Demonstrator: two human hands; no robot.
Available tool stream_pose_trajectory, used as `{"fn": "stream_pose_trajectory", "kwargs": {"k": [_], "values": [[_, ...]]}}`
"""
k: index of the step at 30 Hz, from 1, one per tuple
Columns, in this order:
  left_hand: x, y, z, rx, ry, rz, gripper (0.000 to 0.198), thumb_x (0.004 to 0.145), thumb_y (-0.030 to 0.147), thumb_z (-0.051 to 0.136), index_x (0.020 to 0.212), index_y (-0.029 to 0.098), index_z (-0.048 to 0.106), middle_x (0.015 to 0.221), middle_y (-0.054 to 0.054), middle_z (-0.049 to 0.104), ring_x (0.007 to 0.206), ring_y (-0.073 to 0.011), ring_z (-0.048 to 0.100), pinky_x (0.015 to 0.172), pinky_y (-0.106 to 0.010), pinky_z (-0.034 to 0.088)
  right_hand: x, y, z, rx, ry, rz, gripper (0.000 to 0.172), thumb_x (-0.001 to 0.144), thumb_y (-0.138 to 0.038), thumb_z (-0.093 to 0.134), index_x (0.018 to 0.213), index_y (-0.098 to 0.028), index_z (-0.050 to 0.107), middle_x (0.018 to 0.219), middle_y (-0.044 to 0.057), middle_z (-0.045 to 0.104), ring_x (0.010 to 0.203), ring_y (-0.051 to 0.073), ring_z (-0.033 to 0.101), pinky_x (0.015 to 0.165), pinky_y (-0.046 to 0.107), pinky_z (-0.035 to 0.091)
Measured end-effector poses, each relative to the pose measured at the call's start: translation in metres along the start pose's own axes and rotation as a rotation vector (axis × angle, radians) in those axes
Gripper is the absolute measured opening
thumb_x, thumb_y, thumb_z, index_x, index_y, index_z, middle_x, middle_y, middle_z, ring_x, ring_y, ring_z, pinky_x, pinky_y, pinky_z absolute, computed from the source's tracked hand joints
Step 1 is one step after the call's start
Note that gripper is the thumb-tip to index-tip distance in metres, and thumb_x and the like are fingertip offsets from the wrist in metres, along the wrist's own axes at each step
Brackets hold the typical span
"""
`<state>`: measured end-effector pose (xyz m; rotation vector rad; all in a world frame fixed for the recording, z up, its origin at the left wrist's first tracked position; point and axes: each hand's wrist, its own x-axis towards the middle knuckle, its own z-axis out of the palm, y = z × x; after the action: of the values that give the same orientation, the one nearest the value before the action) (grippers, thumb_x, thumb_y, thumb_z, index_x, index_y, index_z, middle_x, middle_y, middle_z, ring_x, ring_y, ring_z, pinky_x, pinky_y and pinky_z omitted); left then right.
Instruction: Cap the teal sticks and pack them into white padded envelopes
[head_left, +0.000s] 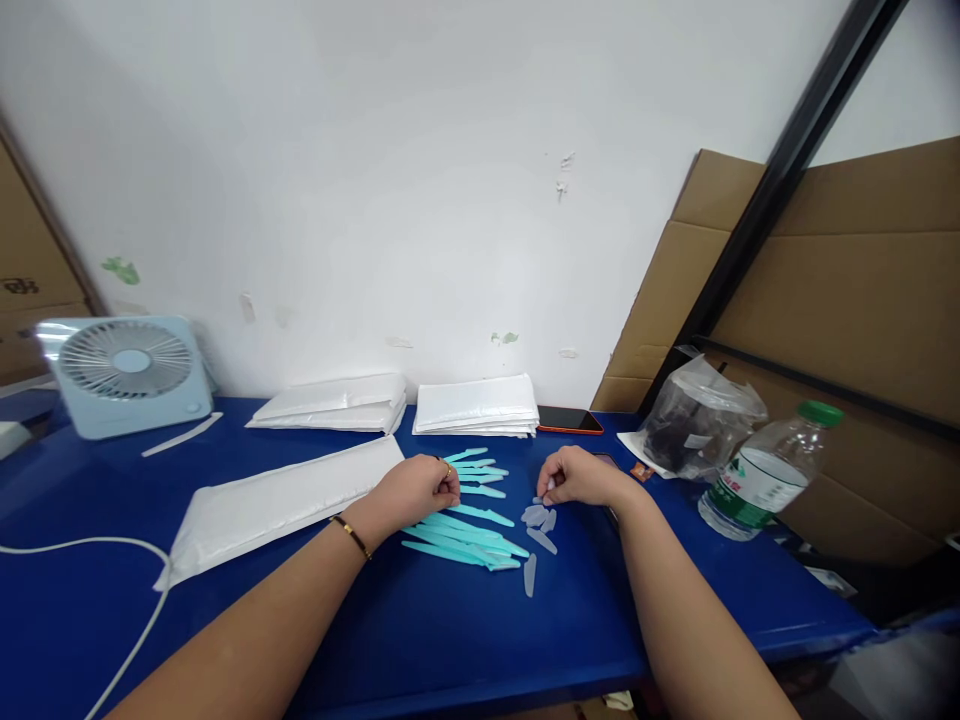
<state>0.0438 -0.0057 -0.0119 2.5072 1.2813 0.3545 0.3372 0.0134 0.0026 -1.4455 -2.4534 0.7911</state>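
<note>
Several teal eyebrow razors (pixel 469 538) lie in a loose spread on the blue table, most with their long axis running left to right. My left hand (pixel 416 492) is closed at the left side of the razors, fingertips pressed together; what is between them is hidden. To the right of the razors is a small heap of translucent plastic blade caps (pixel 541 540). Above this heap my right hand (pixel 574 476) pinches a cap between thumb and fingers, only a pale bit of it showing.
A white padded mailer (pixel 274 508) lies at left, with two stacks of white mailers (pixel 330 402) (pixel 475 405) against the wall. A phone (pixel 570 420), a bagged dark item (pixel 686 425) and a water bottle (pixel 769 480) stand right. A fan (pixel 129 375) and white cable (pixel 142 610) are left.
</note>
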Motion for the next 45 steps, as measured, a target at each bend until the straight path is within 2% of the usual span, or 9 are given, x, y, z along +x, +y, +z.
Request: {"fn": "stream_pose_trajectory", "kwargs": {"k": [6, 13, 21, 27, 30, 34, 38, 41, 45], "values": [[-0.001, -0.001, -0.001, 0.063, 0.097, -0.049, 0.015, 0.076, 0.033, 0.053, 0.072, 0.023, 0.063, 0.073, 0.001, 0.063, 0.067, -0.0134, 0.055, 0.056, -0.023, 0.034, 0.011, -0.008, 0.014, -0.004, 0.147, -0.077, 0.015, 0.069, -0.027, 0.063, 0.079, -0.02, 0.072, 0.081, 0.003, 0.068, 0.067, 0.014, 0.06, 0.058, 0.021, 0.043], [0.001, -0.001, 0.003, 0.031, 0.044, -0.075, 0.013, 0.071, 0.034, 0.059, 0.072, 0.022, 0.063, 0.071, 0.001, 0.064, 0.065, -0.0132, 0.055, 0.055, -0.022, 0.034, 0.009, -0.018, 0.018, 0.039, 0.042, -0.063, 0.02, 0.066, -0.035, 0.068, 0.077, -0.019, 0.073, 0.07, 0.002, 0.069, 0.062, 0.014, 0.061, 0.054, 0.02, 0.042], [0.006, -0.002, 0.011, -0.014, 0.037, -0.038, 0.012, 0.073, 0.034, 0.058, 0.075, 0.023, 0.063, 0.073, 0.001, 0.064, 0.066, -0.0136, 0.056, 0.056, -0.022, 0.037, 0.019, -0.028, 0.036, 0.084, 0.106, -0.168, 0.023, 0.07, -0.037, 0.066, 0.083, -0.019, 0.072, 0.076, 0.002, 0.068, 0.066, 0.013, 0.061, 0.059, 0.02, 0.044], [-0.002, 0.011, 0.001, -0.007, 0.096, 0.017, 0.024, 0.078, 0.043, 0.054, 0.09, 0.025, 0.063, 0.09, 0.0, 0.062, 0.081, -0.016, 0.056, 0.062, -0.023, 0.039, 0.025, 0.002, 0.019, -0.179, 0.516, 0.043, 0.02, 0.078, -0.027, 0.055, 0.088, -0.018, 0.069, 0.088, 0.006, 0.066, 0.077, 0.017, 0.06, 0.071, 0.026, 0.043], [-0.003, 0.015, 0.0, -0.005, 0.054, 0.037, 0.024, 0.077, 0.043, 0.055, 0.089, 0.025, 0.063, 0.09, -0.001, 0.061, 0.081, -0.0165, 0.056, 0.062, -0.023, 0.039, 0.031, 0.012, 0.016, -0.287, 0.478, 0.141, 0.023, 0.075, -0.027, 0.058, 0.092, -0.017, 0.069, 0.093, 0.009, 0.065, 0.083, 0.019, 0.059, 0.074, 0.027, 0.042], [-0.005, 0.015, -0.002, -0.016, 0.055, 0.062, 0.021, 0.076, 0.04, 0.056, 0.087, 0.024, 0.064, 0.092, -0.001, 0.061, 0.08, -0.0158, 0.056, 0.063, -0.023, 0.038, 0.036, 0.009, 0.019, -0.367, 0.416, 0.178, 0.016, 0.074, -0.018, 0.054, 0.08, -0.017, 0.069, 0.086, 0.007, 0.066, 0.08, 0.018, 0.059, 0.072, 0.025, 0.04], [-0.008, 0.019, -0.005, -0.075, -0.095, 0.152, 0.021, 0.074, 0.041, 0.059, 0.087, 0.025, 0.065, 0.089, 0.0, 0.062, 0.079, -0.0141, 0.055, 0.06, -0.021, 0.037, 0.035, 0.003, 0.024, -0.389, 0.44, 0.207, 0.009, 0.067, -0.013, 0.057, 0.07, -0.016, 0.065, 0.079, 0.008, 0.065, 0.075, 0.019, 0.058, 0.065, 0.024, 0.038], [-0.009, 0.023, -0.005, -0.059, -0.165, 0.115, 0.018, 0.076, 0.038, 0.056, 0.082, 0.024, 0.065, 0.081, 0.001, 0.063, 0.07, -0.0127, 0.054, 0.054, -0.021, 0.034, 0.034, 0.004, 0.025, -0.321, 0.463, 0.163, 0.006, 0.066, -0.015, 0.057, 0.07, -0.016, 0.062, 0.079, 0.006, 0.064, 0.073, 0.017, 0.056, 0.063, 0.023, 0.038], [-0.009, 0.024, -0.004, -0.047, -0.131, 0.071, 0.016, 0.078, 0.033, 0.052, 0.078, 0.023, 0.064, 0.076, 0.001, 0.064, 0.067, -0.0126, 0.053, 0.052, -0.021, 0.033, 0.028, 0.004, 0.02, -0.026, 0.45, 0.081, 0.009, 0.072, -0.023, 0.055, 0.075, -0.016, 0.059, 0.068, 0.002, 0.06, 0.061, 0.013, 0.054, 0.058, 0.022, 0.039]]}}
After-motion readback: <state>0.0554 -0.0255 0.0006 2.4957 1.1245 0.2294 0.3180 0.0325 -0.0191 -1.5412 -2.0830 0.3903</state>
